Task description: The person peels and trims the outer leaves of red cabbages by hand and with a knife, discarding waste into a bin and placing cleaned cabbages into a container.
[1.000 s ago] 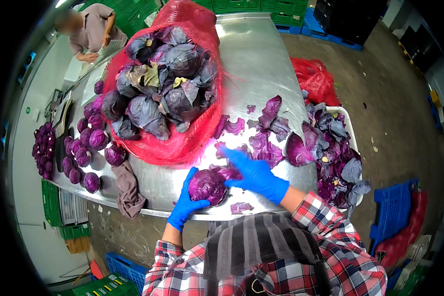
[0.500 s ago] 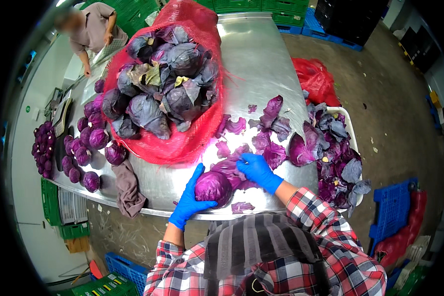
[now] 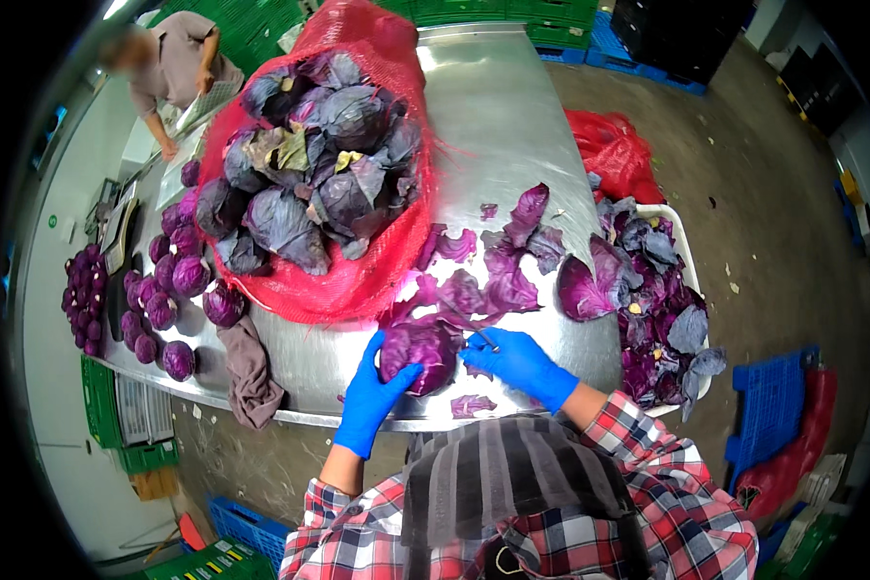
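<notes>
My left hand (image 3: 366,398), in a blue glove, grips a red cabbage (image 3: 420,356) from its left side on the metal table (image 3: 488,97). On the cabbage's right, my blue-gloved right hand (image 3: 514,363) is closed round a thin dark metal tool, seemingly a small knife (image 3: 483,336); most of it is hidden by the fingers. Peeled purple leaves (image 3: 510,282) are strewn just beyond both hands. A smaller leaf piece (image 3: 472,406) lies near the table's front edge.
A red mesh sack (image 3: 350,302) of untrimmed cabbages fills the table's middle. Several trimmed cabbages (image 3: 191,276) and a brown cloth (image 3: 251,369) lie to the left. A white bin (image 3: 688,253) of leaves stands at the right edge. Another person (image 3: 179,68) works at the far left.
My right hand has drawn back from the loose leaves to the cabbage's right side, and a thin metal tool now shows in it. The cabbage has turned slightly in my left hand.
</notes>
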A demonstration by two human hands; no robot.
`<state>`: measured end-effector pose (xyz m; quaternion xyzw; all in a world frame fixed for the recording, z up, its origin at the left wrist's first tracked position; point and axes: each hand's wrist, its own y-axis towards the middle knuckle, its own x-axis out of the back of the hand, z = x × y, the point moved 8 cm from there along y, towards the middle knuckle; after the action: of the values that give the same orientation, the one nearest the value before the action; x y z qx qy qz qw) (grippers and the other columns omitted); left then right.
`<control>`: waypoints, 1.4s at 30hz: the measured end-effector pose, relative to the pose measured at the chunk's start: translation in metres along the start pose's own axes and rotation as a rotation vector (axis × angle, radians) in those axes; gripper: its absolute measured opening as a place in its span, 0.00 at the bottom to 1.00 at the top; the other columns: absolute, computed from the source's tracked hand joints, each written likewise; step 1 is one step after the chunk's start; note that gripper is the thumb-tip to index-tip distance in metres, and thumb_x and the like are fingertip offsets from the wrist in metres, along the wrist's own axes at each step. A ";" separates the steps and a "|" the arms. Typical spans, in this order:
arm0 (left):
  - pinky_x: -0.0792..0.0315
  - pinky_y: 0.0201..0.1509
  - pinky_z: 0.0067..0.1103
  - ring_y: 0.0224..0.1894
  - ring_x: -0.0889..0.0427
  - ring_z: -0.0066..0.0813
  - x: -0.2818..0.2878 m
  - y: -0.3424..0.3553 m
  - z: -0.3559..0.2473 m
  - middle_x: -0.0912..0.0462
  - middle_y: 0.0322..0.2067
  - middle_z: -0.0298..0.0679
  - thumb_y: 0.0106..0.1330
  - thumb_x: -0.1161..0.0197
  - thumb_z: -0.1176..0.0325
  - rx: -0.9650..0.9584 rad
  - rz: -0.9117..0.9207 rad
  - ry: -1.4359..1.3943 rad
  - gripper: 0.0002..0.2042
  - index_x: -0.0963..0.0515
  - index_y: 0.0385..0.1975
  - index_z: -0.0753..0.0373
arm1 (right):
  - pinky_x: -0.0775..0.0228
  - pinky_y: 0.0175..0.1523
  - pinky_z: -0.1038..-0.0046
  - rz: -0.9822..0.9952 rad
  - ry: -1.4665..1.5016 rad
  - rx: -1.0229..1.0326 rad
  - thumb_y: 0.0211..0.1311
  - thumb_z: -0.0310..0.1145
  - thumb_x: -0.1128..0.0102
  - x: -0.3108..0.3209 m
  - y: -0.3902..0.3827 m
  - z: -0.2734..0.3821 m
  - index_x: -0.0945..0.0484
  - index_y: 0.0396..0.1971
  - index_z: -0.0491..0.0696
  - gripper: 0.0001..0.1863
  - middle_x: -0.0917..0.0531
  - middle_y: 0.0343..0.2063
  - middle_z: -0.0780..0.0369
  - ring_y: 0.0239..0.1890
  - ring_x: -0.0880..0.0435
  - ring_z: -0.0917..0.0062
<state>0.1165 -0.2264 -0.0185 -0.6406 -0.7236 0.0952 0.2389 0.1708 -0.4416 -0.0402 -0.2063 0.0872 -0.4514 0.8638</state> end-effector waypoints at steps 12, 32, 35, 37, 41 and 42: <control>0.41 0.64 0.36 0.59 0.35 0.47 -0.020 -0.036 -0.034 0.35 0.58 0.49 0.38 0.22 0.52 -0.412 -0.061 0.686 0.50 0.42 0.65 0.57 | 0.27 0.32 0.58 -0.125 -0.711 0.440 0.53 0.45 0.40 -0.038 -0.011 0.051 0.28 0.31 0.44 0.18 0.19 0.25 0.53 0.27 0.19 0.56; 0.40 0.64 0.31 0.56 0.32 0.39 -0.062 0.003 -0.028 0.33 0.50 0.45 0.45 0.24 0.62 -0.386 -0.039 0.197 0.46 0.44 0.66 0.55 | 0.26 0.35 0.65 -0.165 -0.921 0.228 0.54 0.48 0.39 0.007 -0.015 0.047 0.24 0.42 0.41 0.25 0.19 0.27 0.52 0.30 0.17 0.60; 0.40 0.64 0.31 0.57 0.33 0.38 -0.067 0.000 -0.031 0.34 0.54 0.45 0.46 0.25 0.62 -0.408 -0.045 0.237 0.45 0.43 0.66 0.56 | 0.27 0.31 0.61 -0.280 -0.867 0.368 0.54 0.48 0.41 0.012 -0.017 0.039 0.25 0.32 0.42 0.21 0.19 0.25 0.54 0.24 0.19 0.57; 0.40 0.63 0.32 0.57 0.33 0.41 -0.061 0.000 -0.022 0.32 0.55 0.48 0.47 0.25 0.61 -0.447 -0.053 0.099 0.44 0.43 0.66 0.59 | 0.27 0.30 0.63 -0.335 -0.669 0.368 0.55 0.45 0.42 0.034 -0.010 0.027 0.23 0.29 0.44 0.17 0.19 0.23 0.53 0.23 0.19 0.59; 0.41 0.66 0.29 0.61 0.36 0.35 -0.049 0.010 -0.009 0.35 0.59 0.46 0.56 0.31 0.59 -0.289 0.010 -0.242 0.37 0.42 0.64 0.63 | 0.31 0.23 0.73 -0.285 -0.087 -0.115 0.58 0.44 0.43 0.069 0.016 -0.052 0.23 0.38 0.44 0.18 0.21 0.18 0.58 0.17 0.23 0.75; 0.40 0.65 0.30 0.61 0.36 0.35 -0.047 0.016 -0.003 0.35 0.59 0.46 0.58 0.33 0.58 -0.229 0.010 -0.306 0.36 0.42 0.63 0.63 | 0.32 0.22 0.74 -0.324 -0.081 -0.031 0.59 0.44 0.44 0.068 0.018 -0.049 0.25 0.42 0.44 0.19 0.22 0.18 0.59 0.17 0.23 0.77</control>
<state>0.1353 -0.2701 -0.0341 -0.6452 -0.7543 0.1100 0.0511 0.2070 -0.5012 -0.0900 -0.2490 0.0247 -0.5746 0.7793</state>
